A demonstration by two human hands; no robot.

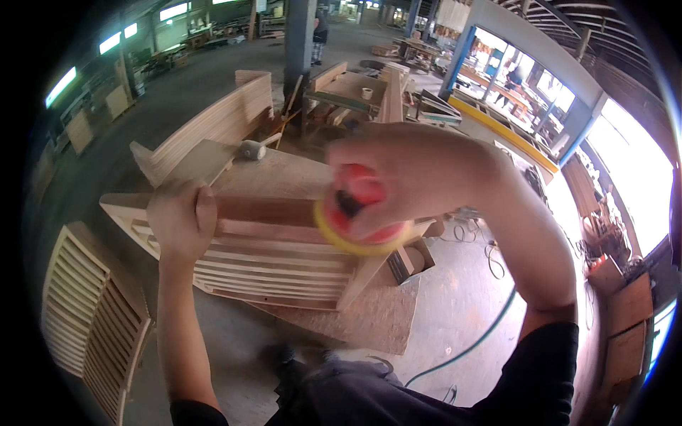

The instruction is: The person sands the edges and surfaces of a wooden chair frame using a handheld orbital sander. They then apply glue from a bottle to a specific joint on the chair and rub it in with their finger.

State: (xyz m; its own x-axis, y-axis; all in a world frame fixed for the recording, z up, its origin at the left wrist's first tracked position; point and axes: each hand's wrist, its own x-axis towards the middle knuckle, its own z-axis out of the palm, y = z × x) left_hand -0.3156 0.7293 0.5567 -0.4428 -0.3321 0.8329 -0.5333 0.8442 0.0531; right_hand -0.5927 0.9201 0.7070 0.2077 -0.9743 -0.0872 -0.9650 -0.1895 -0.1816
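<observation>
My left hand is closed around the top rail of a slatted wooden panel, near its left end. The panel is pale wood with several long parallel slats, and it lies tilted on a worktable. My right hand is wrapped over a round power sander with a red body and a yellow rim. Motion blurs the sander. It is at the right part of the panel's top rail; whether its pad touches the wood is hard to make out.
Another slatted panel leans at the left. Behind the table rises a stack of curved wooden pieces, with a grey cylindrical object in front. An open box sits by the panel's right end. A green hose crosses the floor.
</observation>
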